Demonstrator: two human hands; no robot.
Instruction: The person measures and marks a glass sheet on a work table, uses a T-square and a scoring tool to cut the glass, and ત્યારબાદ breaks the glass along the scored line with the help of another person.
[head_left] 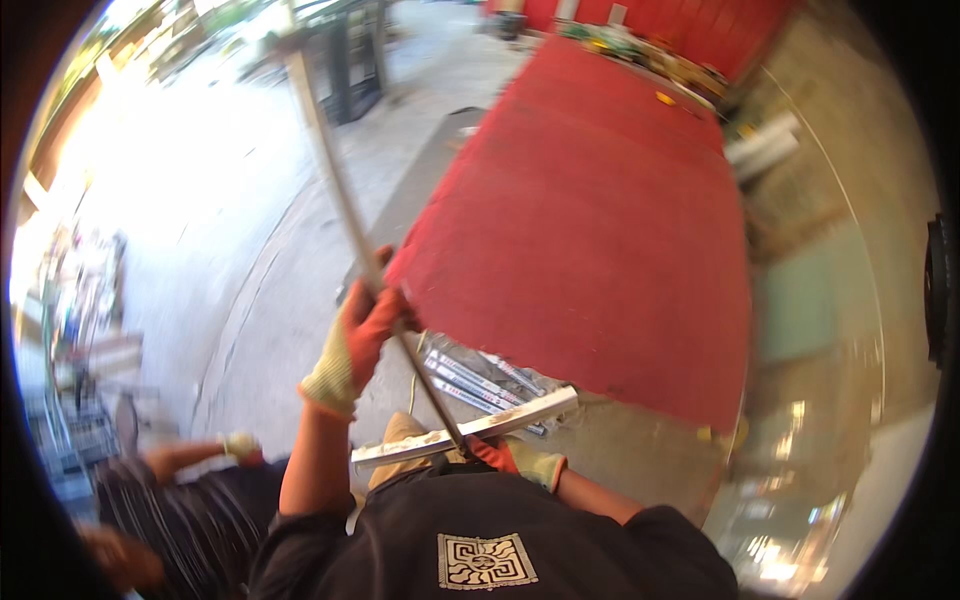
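Before the red worktop (590, 230), our left fingers (385, 315) clamped a long strip (335, 160); we couldn't tell whether our right fingers (490, 455) gripped.

A long, straight, slender bar (342, 188), pale above and darker grey toward its foot, slants away to the upper left, its far end blurred. Near its foot it crosses a shorter white bar (525, 411), brown-smudged, lying crosswise; whether they are joined cannot be told.

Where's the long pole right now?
In the head view, the long pole slants down left of centre, through the left hand toward the right hand, its upper part left of the red surface.
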